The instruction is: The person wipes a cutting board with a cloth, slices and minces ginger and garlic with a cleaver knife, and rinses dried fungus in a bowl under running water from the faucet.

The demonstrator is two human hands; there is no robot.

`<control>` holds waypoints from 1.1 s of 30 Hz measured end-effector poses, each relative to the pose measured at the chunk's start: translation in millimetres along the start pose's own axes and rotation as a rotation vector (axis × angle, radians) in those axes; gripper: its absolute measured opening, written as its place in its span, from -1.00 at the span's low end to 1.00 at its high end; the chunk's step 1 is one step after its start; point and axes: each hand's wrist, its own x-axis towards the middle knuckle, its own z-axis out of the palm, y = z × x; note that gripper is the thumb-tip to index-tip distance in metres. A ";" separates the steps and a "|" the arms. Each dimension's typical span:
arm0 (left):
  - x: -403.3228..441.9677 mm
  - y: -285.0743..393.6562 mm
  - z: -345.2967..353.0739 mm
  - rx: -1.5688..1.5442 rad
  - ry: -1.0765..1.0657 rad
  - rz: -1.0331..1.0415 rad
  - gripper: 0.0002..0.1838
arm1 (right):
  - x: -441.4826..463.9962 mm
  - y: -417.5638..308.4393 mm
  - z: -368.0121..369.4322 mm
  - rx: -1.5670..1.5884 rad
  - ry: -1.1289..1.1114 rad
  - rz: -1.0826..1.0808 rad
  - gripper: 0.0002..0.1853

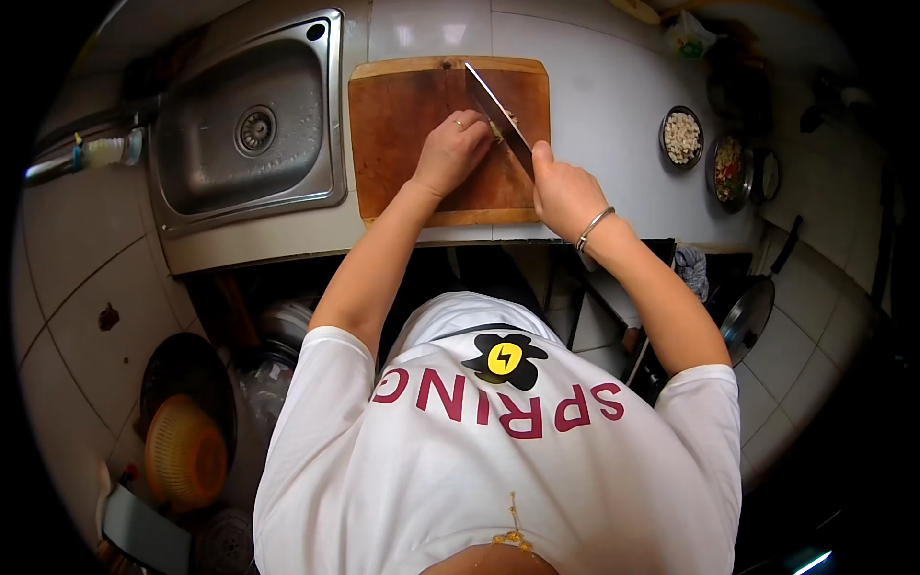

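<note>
A wooden cutting board (398, 134) lies on the counter in the head view. My right hand (567, 194) is closed round the handle of a kitchen knife (498, 117), whose broad blade slants up and left over the board. My left hand (453, 151) rests on the board just left of the blade, fingers curled and pressed together. Small pale-green bits of food (496, 132) show between its fingertips and the blade; the rest of what it holds is hidden. A few pale pieces (514, 118) lie on the blade's right side.
Left of the board is a steel sink (331, 115) with a faucet (105, 151). On the counter's right stand a bowl of white cubes (682, 136) and a bowl of mixed chopped food (730, 172). A pan (747, 321) sits lower right; a yellow basket (187, 450) is lower left.
</note>
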 end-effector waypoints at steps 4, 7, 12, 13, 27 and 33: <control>-0.8 0.1 -0.3 -0.011 -0.006 0.005 -0.86 | -0.1 6.5 38.7 0.001 0.035 0.017 -0.67; -2.0 0.6 0.4 0.020 -0.032 -0.009 -0.86 | 3.2 12.8 42.2 -0.009 0.073 -0.004 -0.65; -1.3 0.4 3.0 0.061 -0.005 0.030 -0.88 | -0.7 6.8 9.7 -0.013 0.046 -0.051 -0.62; 0.1 0.2 4.0 0.060 0.018 0.055 -0.89 | -2.3 8.0 14.4 -0.008 0.052 -0.047 -0.63; -4.7 -1.7 2.3 0.057 -0.023 0.041 -0.89 | -4.3 9.5 43.8 0.058 0.078 0.003 -0.69; -4.2 -1.1 -1.0 0.071 -0.009 0.046 -0.90 | -4.0 8.5 21.5 0.041 0.061 -0.037 -0.67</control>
